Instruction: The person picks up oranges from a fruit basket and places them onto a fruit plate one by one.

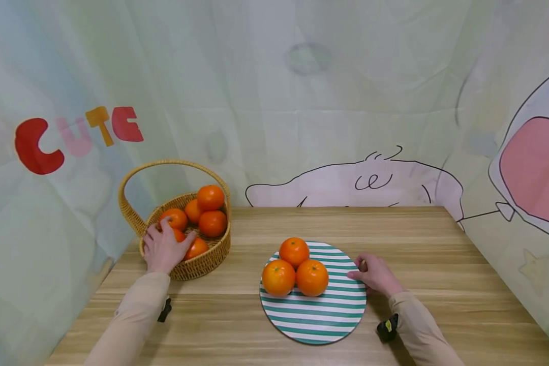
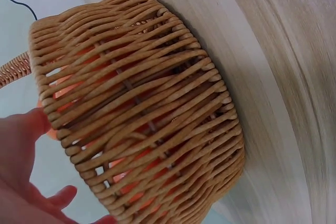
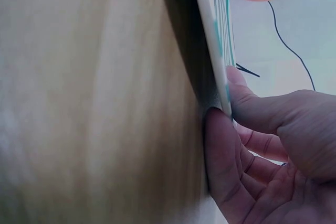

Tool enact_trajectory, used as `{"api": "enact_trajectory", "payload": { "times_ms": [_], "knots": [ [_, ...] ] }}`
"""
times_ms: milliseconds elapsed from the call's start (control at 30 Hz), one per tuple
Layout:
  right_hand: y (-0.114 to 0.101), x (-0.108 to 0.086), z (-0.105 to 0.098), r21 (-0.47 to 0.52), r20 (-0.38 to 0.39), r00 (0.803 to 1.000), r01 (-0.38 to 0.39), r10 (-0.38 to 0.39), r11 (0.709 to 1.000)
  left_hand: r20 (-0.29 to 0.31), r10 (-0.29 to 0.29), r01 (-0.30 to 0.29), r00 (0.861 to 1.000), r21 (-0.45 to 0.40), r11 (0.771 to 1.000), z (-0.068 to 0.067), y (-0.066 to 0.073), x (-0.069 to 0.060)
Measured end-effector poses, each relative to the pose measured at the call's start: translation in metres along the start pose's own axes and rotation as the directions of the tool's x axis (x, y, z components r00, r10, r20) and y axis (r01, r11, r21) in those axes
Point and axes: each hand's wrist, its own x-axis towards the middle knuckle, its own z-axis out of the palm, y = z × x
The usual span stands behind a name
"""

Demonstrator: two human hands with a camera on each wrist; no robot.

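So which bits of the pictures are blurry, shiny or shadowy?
In the head view, the oranges on the striped board have little shiny spots; in the left wrist view, the basket's weave looks fairly clear; in the right wrist view, the table is blurry, a dark shadow runs along the board's underside, and the right hand looks sharper.

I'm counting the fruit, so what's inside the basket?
Inside the basket, at least five orange fruits show, one piled on others. The left hand partly covers the left side; what lies beneath it or under the fruits can't be seen.
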Motion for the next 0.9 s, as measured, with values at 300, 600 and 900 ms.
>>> {"api": "enact_trajectory", "payload": {
  "times_ms": [300, 600, 900],
  "knots": [
    [-0.0005, 0.0005, 0.0004, 0.002, -0.002, 1.0, 0.002, -0.002, 1.0, 0.097, -0.01, 0.008, 0.995, 0.031, 1.0, -0.0012, -0.001, -0.0002],
    [-0.0001, 0.001, 0.0002, -0.001, -0.003, 1.0, 0.009, -0.009, 1.0, 0.102, 0.01, -0.015, 0.995, 0.046, 0.999, -0.0009, -0.0036, 0.0035],
    [-0.0001, 0.0009, -0.0002, -0.006, -0.002, 1.0, -0.004, 0.004, 1.0, 0.136, 0.047, -0.061, 0.99, 0.097, 0.993, -0.0028, -0.0035, 0.0033]
  ]
}}
